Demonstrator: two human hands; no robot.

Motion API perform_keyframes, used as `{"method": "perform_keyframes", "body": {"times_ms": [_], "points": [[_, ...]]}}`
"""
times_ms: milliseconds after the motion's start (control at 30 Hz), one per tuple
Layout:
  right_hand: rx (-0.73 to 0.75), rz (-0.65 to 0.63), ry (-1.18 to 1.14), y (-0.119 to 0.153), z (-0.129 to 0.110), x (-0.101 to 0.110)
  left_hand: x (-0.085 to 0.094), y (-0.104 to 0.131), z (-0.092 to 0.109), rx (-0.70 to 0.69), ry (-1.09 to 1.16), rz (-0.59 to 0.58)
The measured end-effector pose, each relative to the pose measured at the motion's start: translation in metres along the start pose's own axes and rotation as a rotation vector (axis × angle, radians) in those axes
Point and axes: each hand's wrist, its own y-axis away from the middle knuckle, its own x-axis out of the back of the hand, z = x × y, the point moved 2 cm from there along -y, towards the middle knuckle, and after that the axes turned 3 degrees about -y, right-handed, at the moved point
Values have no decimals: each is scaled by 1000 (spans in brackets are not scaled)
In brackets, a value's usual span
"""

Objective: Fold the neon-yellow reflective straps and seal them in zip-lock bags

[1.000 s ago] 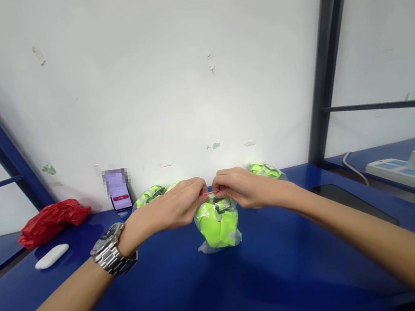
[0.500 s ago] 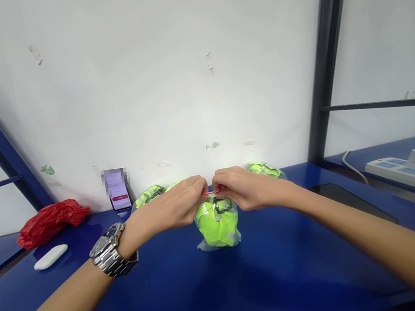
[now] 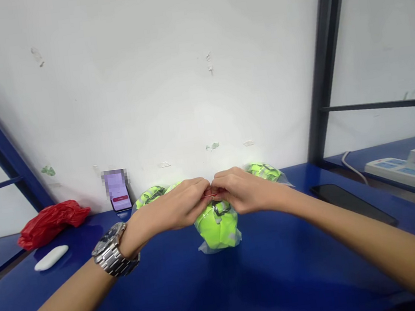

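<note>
A clear zip-lock bag (image 3: 218, 227) with folded neon yellow-green fabric inside stands on the blue table in front of me. At its top, a thin red line marks the seal. My left hand (image 3: 188, 200), with a metal watch (image 3: 113, 250) on the wrist, pinches the left part of that seal. From the other side my right hand (image 3: 236, 190) pinches the same edge, its fingertips close against the left ones. The exact grip of the fingertips is partly hidden.
Similar neon bags lie by the wall, one at the right (image 3: 265, 171) and others at the left (image 3: 150, 195). A phone (image 3: 119, 191) leans on the wall beside a red plastic bag (image 3: 53, 223) and a white oval case (image 3: 51, 258). A black phone (image 3: 353, 203) and a power strip (image 3: 410, 173) are right.
My two hands have come closer together along the red seal, so less of it shows between the fingers. The bag stays nearly in place.
</note>
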Motion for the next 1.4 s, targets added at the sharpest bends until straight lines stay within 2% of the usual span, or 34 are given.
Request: {"method": "perform_keyframes", "body": {"times_ms": [133, 267, 433, 600, 733, 833, 967, 1033, 1133, 1200, 1300, 1400], "points": [[-132, 53, 143, -3, -7, -12, -5, -1, 3, 1, -75, 2], [-227, 69, 167, -2, -5, -18, -9, 2, -7, 40, -58, 74], [-267, 80, 58, 10, 7, -3, -11, 15, -28, 114, -33, 91], [-319, -34, 45, 17, 4, 2, -24, 27, -38, 155, -133, 130], [-423, 18, 104, 8, 17, -6, -29, 15, -44, 185, -170, 194], [-423, 49, 176, -7, 36, -9, -25, -2, -56, 186, -250, 285], [-440, 190, 379, -17, 53, -11, -23, -10, -68, 151, -442, 411], [-410, 126, 413, -11, 53, -23, -33, -2, -64, 107, -520, 364], [-290, -136, 378, 9, 47, -58, -63, 16, -45, 29, -575, 202], [-224, -232, 381, 21, 44, -82, -85, 25, -29, -28, -545, 116], [-234, -249, 402, 26, 45, -107, -106, 24, -17, -11, -563, 85], [-253, -232, 409, 20, 48, -116, -111, 11, -24, 41, -630, 92]]}}
